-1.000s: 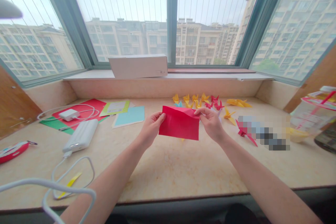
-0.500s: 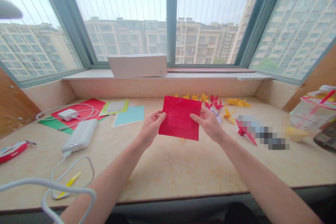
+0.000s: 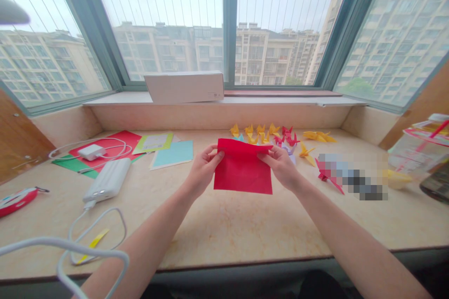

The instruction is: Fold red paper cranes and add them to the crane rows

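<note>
I hold a red sheet of paper [image 3: 243, 167] in the air over the beige stone counter [image 3: 224, 224], folded over at its top edge. My left hand [image 3: 203, 168] pinches its upper left corner with thumb and fingers closed. My right hand [image 3: 280, 164] pinches the upper right edge the same way. Behind the sheet lie several small folded paper cranes, yellow ones [image 3: 252, 131] and red ones [image 3: 286, 136].
Coloured paper sheets [image 3: 171, 153] lie at the back left beside a white charger [image 3: 91, 152] and a white power bank [image 3: 107, 181] with looping cables. A white box [image 3: 184, 87] sits on the window sill. A clear container [image 3: 417, 149] stands at right.
The red sheet was opened flat and upright half a second ago. Its top edge is now folded down again, and the sheet sits slightly lower between both hands.
</note>
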Motion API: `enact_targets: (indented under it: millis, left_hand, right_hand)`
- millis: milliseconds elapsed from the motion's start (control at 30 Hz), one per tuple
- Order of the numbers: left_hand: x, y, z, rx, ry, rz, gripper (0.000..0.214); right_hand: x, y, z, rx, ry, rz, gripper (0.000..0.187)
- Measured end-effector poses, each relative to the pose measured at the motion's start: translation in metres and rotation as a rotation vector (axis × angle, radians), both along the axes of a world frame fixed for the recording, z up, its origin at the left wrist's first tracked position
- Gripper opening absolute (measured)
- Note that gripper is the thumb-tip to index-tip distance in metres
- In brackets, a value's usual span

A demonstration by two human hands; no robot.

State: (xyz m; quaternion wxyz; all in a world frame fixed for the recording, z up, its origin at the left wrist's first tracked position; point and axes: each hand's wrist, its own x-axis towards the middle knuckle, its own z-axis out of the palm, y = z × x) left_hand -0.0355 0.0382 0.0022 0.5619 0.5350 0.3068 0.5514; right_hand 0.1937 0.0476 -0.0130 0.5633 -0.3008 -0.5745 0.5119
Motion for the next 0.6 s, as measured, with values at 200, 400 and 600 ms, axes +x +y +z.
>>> enact_targets:
  millis: [200, 400, 600]
  left_hand:
    - [0.0002, 0.0005, 0.0015, 0.013, 0.017, 0.000, 0.038]
    - [0.0003, -0.0030, 0.0058, 0.073, 0.067, 0.081, 0.066]
    - [-0.0014, 0.0007, 0.0007, 0.194, 0.159, 0.155, 0.047]
  right_hand:
    - [0.0010, -0.0013, 0.0026, 0.042, -0.028, -0.038, 0.022]
    - [0.0009, -0.0016, 0.0057, 0.067, -0.063, -0.231, 0.053]
    - [0.0010, -0.0016, 0.0048, 0.129, -0.055, -0.300, 0.039]
